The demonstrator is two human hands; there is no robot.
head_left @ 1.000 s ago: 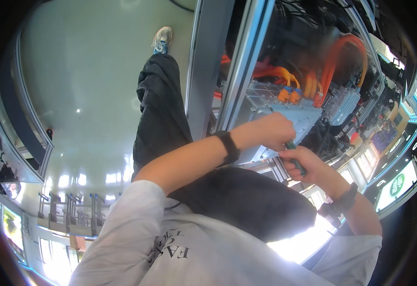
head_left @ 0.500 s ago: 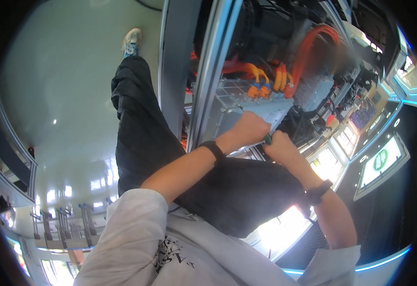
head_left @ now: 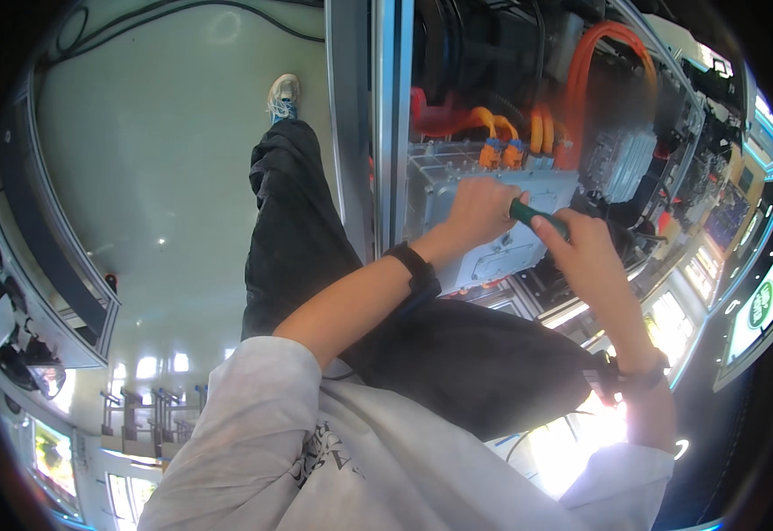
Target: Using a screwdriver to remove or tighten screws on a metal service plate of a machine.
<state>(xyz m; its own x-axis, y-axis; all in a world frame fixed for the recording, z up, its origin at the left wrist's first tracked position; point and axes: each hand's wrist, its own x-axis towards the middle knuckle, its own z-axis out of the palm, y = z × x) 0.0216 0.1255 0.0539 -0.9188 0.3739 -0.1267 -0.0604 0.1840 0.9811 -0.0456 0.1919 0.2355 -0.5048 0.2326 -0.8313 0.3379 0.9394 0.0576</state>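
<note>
A tool with a dark green handle (head_left: 537, 218) spans the gap between my two hands, in front of a silver metal housing (head_left: 541, 188). My left hand (head_left: 482, 212) is closed around its left end, hiding the head, so the exact kind of tool does not show. On the other end, the fingers and thumb of my right hand (head_left: 588, 246) are closed on the handle. Orange connectors (head_left: 501, 155) with thick orange cables (head_left: 543, 131) sit along the top of the housing, just beyond my left hand.
An upright metal frame post (head_left: 391, 115) stands left of the housing. My bent knee (head_left: 510, 358) lies beneath my forearms. A large orange cable loop (head_left: 612, 40) and a finned metal unit (head_left: 621, 164) are farther right. Black cables (head_left: 218, 7) lie on the far floor.
My hands have moved apart, and more of the green handle shows between them. My right hand has shifted right and up relative to the housing. The whole view has turned slightly.
</note>
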